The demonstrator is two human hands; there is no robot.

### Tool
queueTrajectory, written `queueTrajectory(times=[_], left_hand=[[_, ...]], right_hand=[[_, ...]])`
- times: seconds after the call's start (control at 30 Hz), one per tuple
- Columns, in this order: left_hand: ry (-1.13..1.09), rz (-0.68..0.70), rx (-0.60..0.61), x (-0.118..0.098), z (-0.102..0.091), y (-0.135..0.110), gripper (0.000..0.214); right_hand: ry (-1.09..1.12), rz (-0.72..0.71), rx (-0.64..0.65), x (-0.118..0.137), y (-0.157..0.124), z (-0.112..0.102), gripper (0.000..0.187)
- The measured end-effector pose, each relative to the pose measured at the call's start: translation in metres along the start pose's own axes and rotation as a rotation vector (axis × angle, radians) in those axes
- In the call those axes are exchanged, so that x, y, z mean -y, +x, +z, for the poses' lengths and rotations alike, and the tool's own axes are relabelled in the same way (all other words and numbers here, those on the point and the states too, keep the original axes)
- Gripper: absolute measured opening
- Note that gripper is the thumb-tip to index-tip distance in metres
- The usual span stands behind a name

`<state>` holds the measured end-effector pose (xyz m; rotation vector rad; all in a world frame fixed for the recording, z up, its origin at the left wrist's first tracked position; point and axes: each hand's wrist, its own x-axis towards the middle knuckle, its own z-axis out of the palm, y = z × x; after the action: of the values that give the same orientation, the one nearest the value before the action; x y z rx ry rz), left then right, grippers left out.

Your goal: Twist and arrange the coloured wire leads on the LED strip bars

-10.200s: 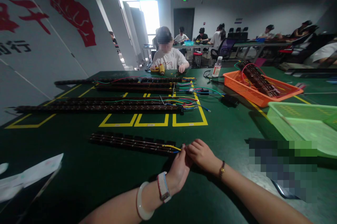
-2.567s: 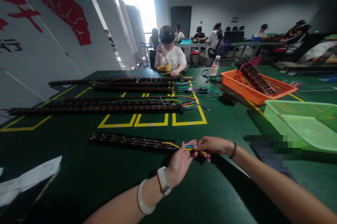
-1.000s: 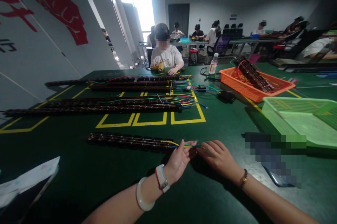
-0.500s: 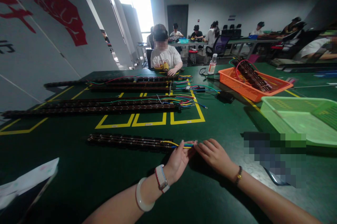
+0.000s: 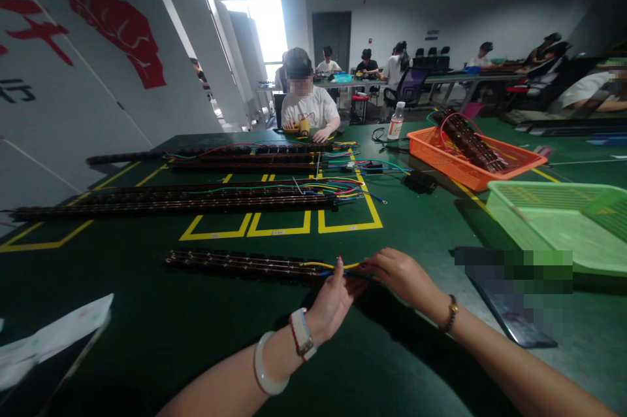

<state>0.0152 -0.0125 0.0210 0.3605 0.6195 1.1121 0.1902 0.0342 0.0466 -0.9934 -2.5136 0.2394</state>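
Observation:
A dark strip-shaped assembly point(image 5: 240, 265) lies on the green table in front of me, with shiny metal lines along its top. Yellow and blue wires point(image 5: 316, 265) come out of its right end. My left hand point(image 5: 333, 302) holds these wires near that end, thumb upright and fingers stretched beneath them. Closed at the fingertips, my right hand point(image 5: 399, 275) pinches the wires farther right. Its fingers partly hide the wire ends.
More wired strips point(image 5: 186, 204) lie across yellow tape outlines. On the right are an orange basket point(image 5: 453, 159), a green basket point(image 5: 533, 234) and a dark flat device point(image 5: 514, 312). A bottle point(image 5: 396, 121) stands behind. Opposite, a person point(image 5: 311, 103) works with a yellow tool.
My right hand has shifted slightly right and up along the wires. The yellow wire now runs raised between my hands. My left hand stays nearly in place.

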Motion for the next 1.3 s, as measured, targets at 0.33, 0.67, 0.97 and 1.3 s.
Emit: queueTrajectory(times=[0.33, 0.67, 0.97, 1.3], left_hand=[[0.023, -0.016, -0.076, 0.002, -0.004, 0.002, 0.029], [0.006, -0.013, -0.055, 0.003, -0.008, 0.004, 0.031], [-0.011, -0.024, -0.051, 0.0, -0.007, 0.005, 0.038], [0.012, -0.044, -0.074, -0.003, -0.003, 0.005, 0.038]], right_hand=[[-0.339, -0.016, 0.047, -0.04, 0.063, 0.022, 0.024], [-0.267, -0.062, 0.097, -0.052, 0.077, 0.043, 0.022], [0.081, 0.076, 0.111, -0.042, 0.026, 0.009, 0.034], [0.193, 0.026, 0.381, -0.035, 0.008, 0.0, 0.043]])
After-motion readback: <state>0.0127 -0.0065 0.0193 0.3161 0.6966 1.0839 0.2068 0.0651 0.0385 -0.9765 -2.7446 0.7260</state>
